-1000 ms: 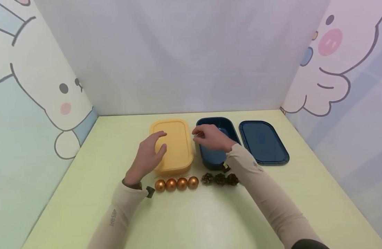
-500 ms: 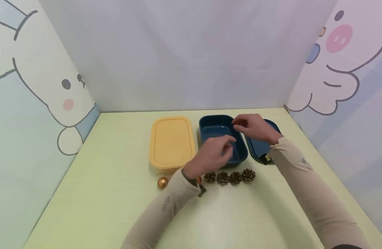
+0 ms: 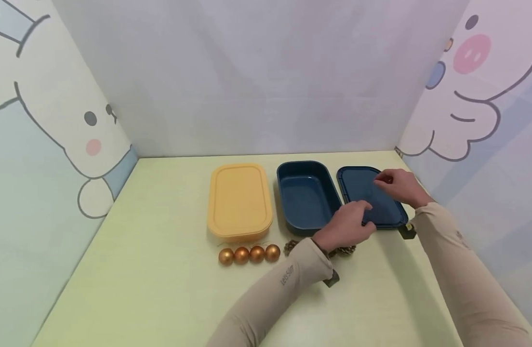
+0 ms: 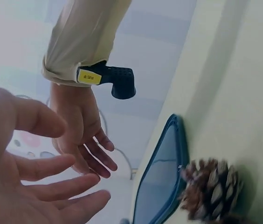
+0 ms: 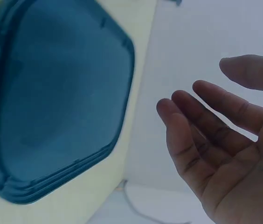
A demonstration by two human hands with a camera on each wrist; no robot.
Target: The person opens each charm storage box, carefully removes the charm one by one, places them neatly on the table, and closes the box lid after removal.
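My left hand (image 3: 346,224) hovers over the near right corner of the dark blue box (image 3: 307,193) and the near left edge of a matching lid (image 3: 365,188). Its fingers are apart, as the left wrist view confirms. Beneath its wrist, pine cones (image 3: 291,246) are partly hidden; one pine cone (image 4: 213,191) shows in the left wrist view. Above the lid's right side is my right hand (image 3: 400,185). In the right wrist view, that lid (image 5: 61,93) lies flat, apart from loosely bent fingers (image 5: 234,107) that hold nothing.
A yellow box with its lid on (image 3: 240,200) stands left of the blue box. Several shiny copper-coloured balls (image 3: 242,255) form a row in front of it. A pale wall (image 3: 266,96) closes off the back of the light green table (image 3: 162,270).
Both hands have moved right: the left from above the yellow box, the right from above the blue box to the lid. The boxes and lid have stayed in place.
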